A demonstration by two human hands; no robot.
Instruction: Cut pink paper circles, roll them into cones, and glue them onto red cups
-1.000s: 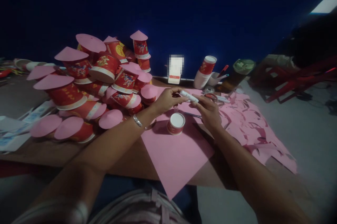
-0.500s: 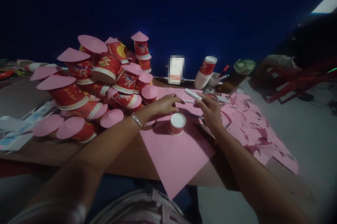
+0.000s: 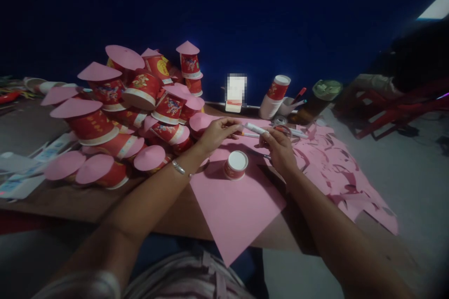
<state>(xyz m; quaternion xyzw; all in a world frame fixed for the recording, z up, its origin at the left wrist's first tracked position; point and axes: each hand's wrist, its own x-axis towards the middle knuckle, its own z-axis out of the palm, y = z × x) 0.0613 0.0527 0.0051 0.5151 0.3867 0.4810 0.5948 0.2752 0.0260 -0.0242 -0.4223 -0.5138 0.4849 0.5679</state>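
In my right hand (image 3: 278, 149) is a white tube that looks like a glue stick (image 3: 256, 129), held slantwise above the pink paper. The fingertips of my left hand (image 3: 220, 134) are pinched together at the tube's left end, around a small pale piece that looks like its cap. Below and between the hands, a red paper cup (image 3: 236, 168) with a white round top stands on a pink paper sheet (image 3: 238, 215). Partly hidden by my right hand, scissors (image 3: 261, 154) lie on the sheet.
Red cups topped with pink paper cones (image 3: 170, 107) are piled at left. Pink paper scraps (image 3: 329, 163) cover the right side. A lit phone (image 3: 235, 95), stacked paper cups (image 3: 275, 95) and a lidded jar (image 3: 324, 91) stand along the back. A red stool (image 3: 382, 107) is at far right.
My left hand has risen and its fingers have closed at the tube's left end. The tube in my right hand has tipped slightly flatter. The cup stays in place.
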